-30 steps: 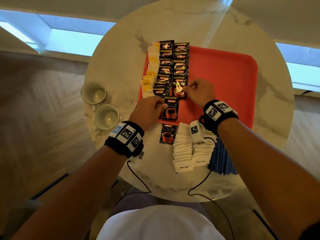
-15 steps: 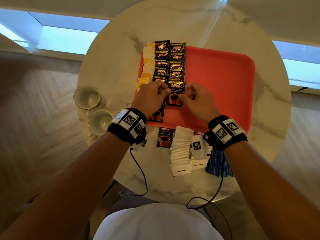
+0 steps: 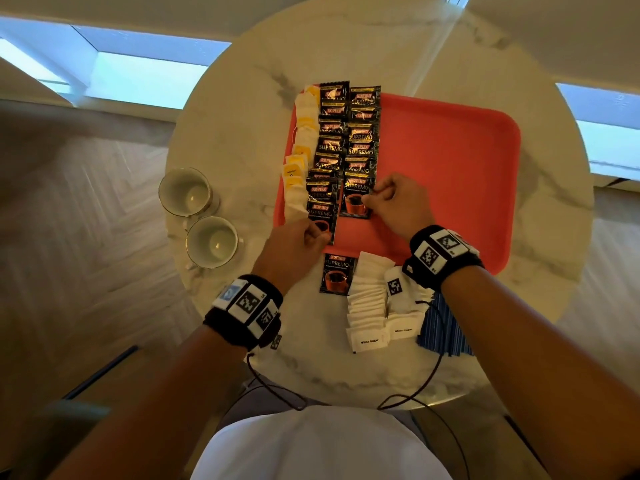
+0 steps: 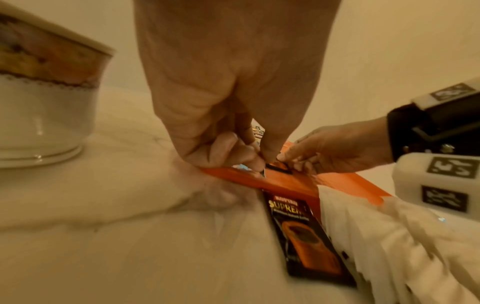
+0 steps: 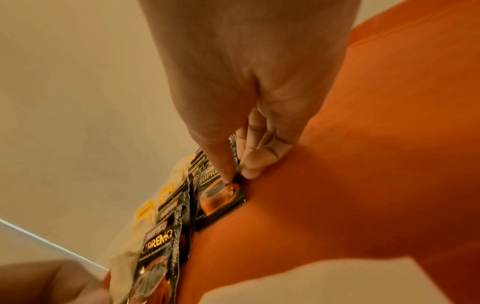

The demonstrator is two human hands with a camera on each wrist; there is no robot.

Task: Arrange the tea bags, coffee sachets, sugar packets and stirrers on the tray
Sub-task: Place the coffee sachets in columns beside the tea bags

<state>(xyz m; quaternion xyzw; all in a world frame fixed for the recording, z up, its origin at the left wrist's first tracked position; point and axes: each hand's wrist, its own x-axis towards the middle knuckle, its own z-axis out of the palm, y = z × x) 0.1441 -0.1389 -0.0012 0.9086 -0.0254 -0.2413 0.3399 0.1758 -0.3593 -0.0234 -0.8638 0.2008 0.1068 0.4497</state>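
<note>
Round marble tabletop point(image 3: 242, 116), window light behind; red tray point(image 3: 450, 174) at centre.

On tray, done:
- Tea bags point(image 3: 303, 147): one overlapping column along the left edge.
- Coffee sachets point(image 3: 346, 133): two overlapping columns just beside the tea bags, running from far edge toward near edge.

In hand:
- Right hand point(image 3: 394, 202): fingers curled, thumb and fingertips pinching the right edge of the nearest sachet in the right column point(image 3: 356, 199), which lies flat on the tray.
- Left hand point(image 3: 294, 247): fingers curled, pinching the near end of the last sachet in the left column point(image 3: 320, 216), at the tray's near rim.

Off tray, left to do:
- One loose sachet point(image 3: 337, 273) on the tabletop, just beside the tray's near rim.
- Sugar packets point(image 3: 370, 303): two fanned rows, near edge of tabletop.
- Stirrers point(image 3: 446, 330): blue-wrapped bundle, right of the sugar.

Judgement: roughly half done; right side of tray unfilled.

Also present: two cups point(image 3: 197, 216), left of tray.
</note>
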